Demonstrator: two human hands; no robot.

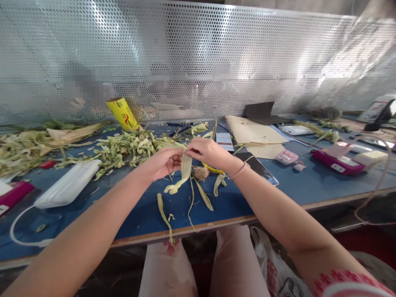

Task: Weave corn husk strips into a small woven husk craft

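Note:
My left hand [163, 163] and my right hand [206, 152] meet above the blue table, both closed on a pale green corn husk strip [185, 166]. The strip hangs down between them, and its curled lower end is near the tabletop. Just right of it lies a small ball of brown twine [201, 173], partly behind my right hand. Loose husk strips [204, 196] are scattered below my hands. One narrow piece [165, 216] reaches the table's front edge. To the left is a heap of knotted or curled green husk strips [123, 147].
Behind the table [278, 187] stands a perforated metal screen [192, 49]. A yellow tube [123, 114] leans at the back. A white power bank [69, 183] with a cable lies left, larger husks [21, 148] beyond it. Right are a dark phone [261, 170], papers [247, 130] and a purple device [338, 161].

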